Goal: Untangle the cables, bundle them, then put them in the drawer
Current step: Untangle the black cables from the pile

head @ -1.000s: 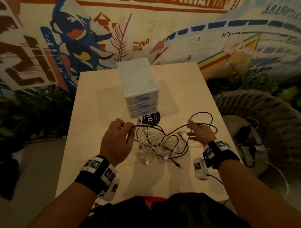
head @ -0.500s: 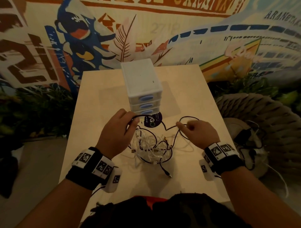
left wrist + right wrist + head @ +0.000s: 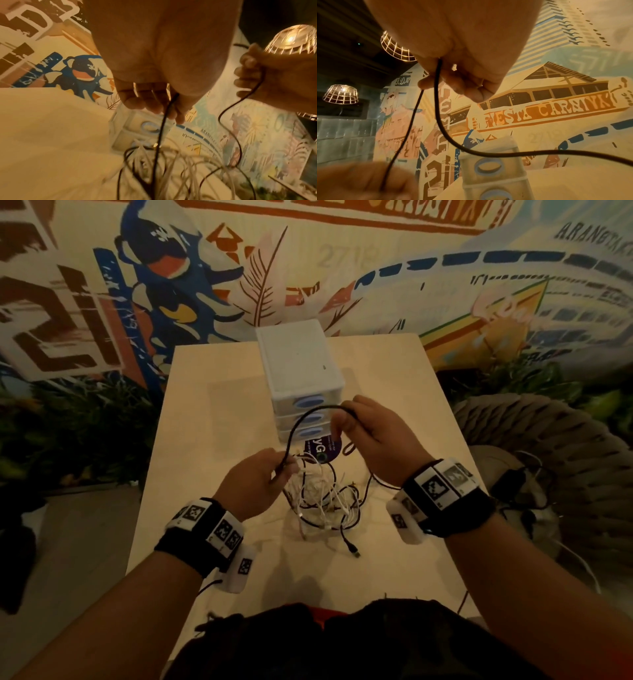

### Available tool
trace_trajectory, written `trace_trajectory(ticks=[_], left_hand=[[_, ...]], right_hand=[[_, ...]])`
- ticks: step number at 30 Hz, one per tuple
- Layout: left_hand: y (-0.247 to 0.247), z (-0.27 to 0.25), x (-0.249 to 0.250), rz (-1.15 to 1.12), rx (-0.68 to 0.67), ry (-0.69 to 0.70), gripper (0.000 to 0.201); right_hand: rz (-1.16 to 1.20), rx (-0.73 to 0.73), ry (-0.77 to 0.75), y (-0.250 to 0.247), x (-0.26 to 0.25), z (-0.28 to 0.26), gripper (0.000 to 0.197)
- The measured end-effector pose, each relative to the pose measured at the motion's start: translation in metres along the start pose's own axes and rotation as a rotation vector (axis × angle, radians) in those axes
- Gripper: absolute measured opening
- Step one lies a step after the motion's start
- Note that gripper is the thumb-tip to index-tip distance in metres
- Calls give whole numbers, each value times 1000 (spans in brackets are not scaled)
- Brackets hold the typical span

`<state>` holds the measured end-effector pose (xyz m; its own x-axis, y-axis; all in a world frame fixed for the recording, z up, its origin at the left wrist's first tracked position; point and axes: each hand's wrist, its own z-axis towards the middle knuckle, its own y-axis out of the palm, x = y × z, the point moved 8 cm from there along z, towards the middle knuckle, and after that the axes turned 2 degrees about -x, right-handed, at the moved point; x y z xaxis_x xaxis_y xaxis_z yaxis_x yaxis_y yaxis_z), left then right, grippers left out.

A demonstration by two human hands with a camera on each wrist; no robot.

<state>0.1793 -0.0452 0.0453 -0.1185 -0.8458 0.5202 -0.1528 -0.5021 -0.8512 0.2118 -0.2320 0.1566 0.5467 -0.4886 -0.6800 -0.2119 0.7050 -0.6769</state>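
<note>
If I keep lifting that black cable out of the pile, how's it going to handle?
Probably floppy: the black cable sags in a loose arc between the left hand and the right hand. Likely light, since pinched fingers carry it. It may drag its neighbours: its lower run threads through the tangle of white cables on the table.

Black wristbands (image 3: 455,508) with white marker tags
</note>
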Motion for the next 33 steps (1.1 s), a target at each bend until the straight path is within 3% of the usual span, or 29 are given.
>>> trace_trajectory(ticks=[3,8,12,16,18,20,23,26,33], left_hand=[[16,-7,-12,-76,-94,-76,28],[-6,-5,-9,-501,9,-199,36],[-29,-1,14,-630,21,-169,37],[-39,0,32,-697,10,-130,39],[-40,0,37,-733,11,-129,40],[-41,0,42,-752,12,-119,40],[-44,1,51,-765,17,-96,41],[-51,2,59,-779,40,-64,41],[-80,0,60,-875,176,-35,39]], right_hand=[[-36,41,50,-16,9,1,33],[-173,-70,258,-6,55,-11,37],[-209,-181,440,19,93,-40,39],[-236,-55,624,18,107,-68,53],[-268,-77,561,23,101,-73,42],[-184,-196,430,41,83,-75,31],[-36,-358,323,69,57,-75,40],[-89,-417,254,87,45,-67,34],[-256,-588,340,100,81,-81,38]])
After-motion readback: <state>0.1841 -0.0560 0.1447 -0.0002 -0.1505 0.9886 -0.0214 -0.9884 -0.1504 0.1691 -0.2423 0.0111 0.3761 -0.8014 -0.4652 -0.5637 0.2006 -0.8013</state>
